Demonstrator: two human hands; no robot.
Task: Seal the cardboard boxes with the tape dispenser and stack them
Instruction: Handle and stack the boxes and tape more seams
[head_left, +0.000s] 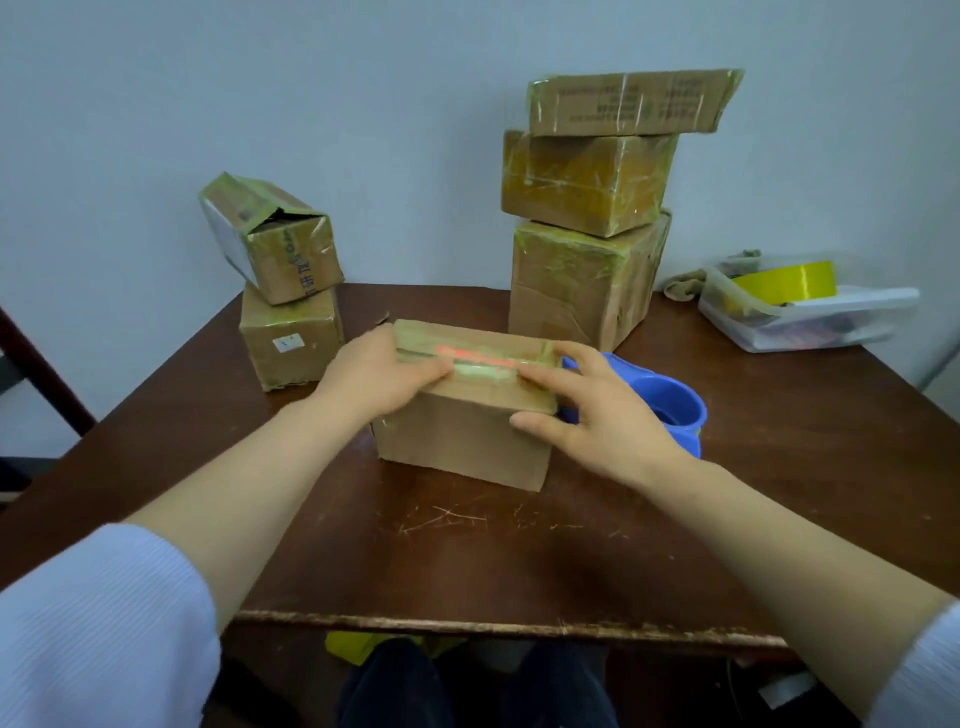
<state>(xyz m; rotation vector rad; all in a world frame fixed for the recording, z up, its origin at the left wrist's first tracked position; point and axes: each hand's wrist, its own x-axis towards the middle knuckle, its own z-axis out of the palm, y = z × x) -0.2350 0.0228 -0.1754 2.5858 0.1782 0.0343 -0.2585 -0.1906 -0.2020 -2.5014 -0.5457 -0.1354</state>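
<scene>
A small cardboard box (462, 441) stands in the middle of the brown table (467, 561). My left hand (379, 374) lies flat on the left part of its top, fingers pressing the taped seam. My right hand (597, 410) rests on the right end, fingers straight along the tape and thumb against the front face. The blue tape dispenser (667, 400) lies on the table just behind my right hand, partly hidden. A stack of three taped boxes (587, 234) rises at the back right. Two more boxes (285, 291) are piled at the back left, the upper one tilted with a loose flap.
A clear plastic tub (810, 317) holding a yellow tape roll (789, 283) sits at the right edge of the table. A dark chair frame (36, 374) stands to the left. The table's worn front edge (493, 626) runs near my lap.
</scene>
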